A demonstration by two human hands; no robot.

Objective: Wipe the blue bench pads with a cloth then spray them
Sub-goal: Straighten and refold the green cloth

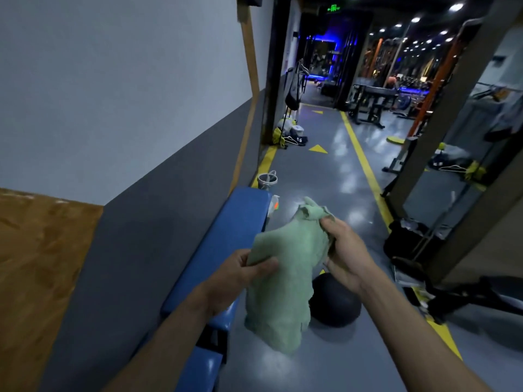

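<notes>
A long blue padded bench pad runs along the grey wall at the left. Above its near edge hangs a pale green terry cloth, held up in the air. The left hand pinches its left corner with curled fingers and thumb; the right hand grips its bunched upper right corner. A dark round ball lies on the floor behind the cloth.

Up top, a green lit exit sign glows above the dark doorway, its characters too small to read. On the grey floor, yellow arrow marks and a yellow line run down the corridor. No words, brands or numbers can be made out anywhere.
</notes>
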